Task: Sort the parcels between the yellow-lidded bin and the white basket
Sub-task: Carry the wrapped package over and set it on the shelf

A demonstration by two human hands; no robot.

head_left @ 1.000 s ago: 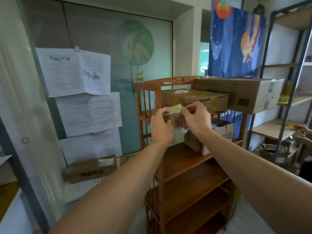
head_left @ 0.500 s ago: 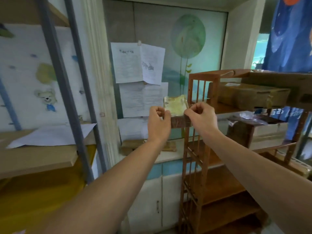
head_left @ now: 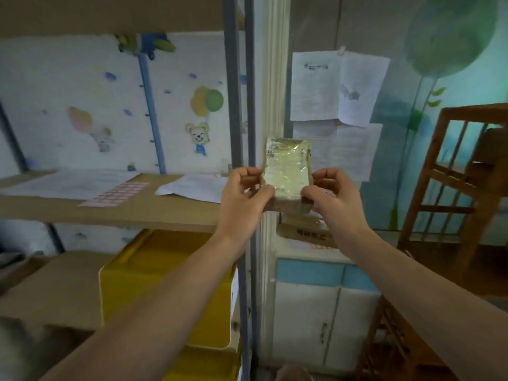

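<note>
Parcel [head_left: 287, 167] stands upright, long axis vertical, pinched by left hand [head_left: 242, 196] and right hand [head_left: 331, 198].

Metal shelf post [head_left: 233, 111] upright at centre, w/ wooden shelf board [head_left: 132, 207] to its left carrying loose paper sheets [head_left: 195, 187] and a pink-squared sheet [head_left: 118, 192], cartoon bear wallpaper [head_left: 199, 137] behind. Right of post: white pillar [head_left: 275, 78], printed papers [head_left: 338, 86] pinned to wall w/ green plant mural [head_left: 450, 37], blue-and-white cabinet [head_left: 324, 306] below, brown slatted wooden rack [head_left: 453, 174] at far right. Bottom left: cardboard box [head_left: 52, 287], blurred.
</note>
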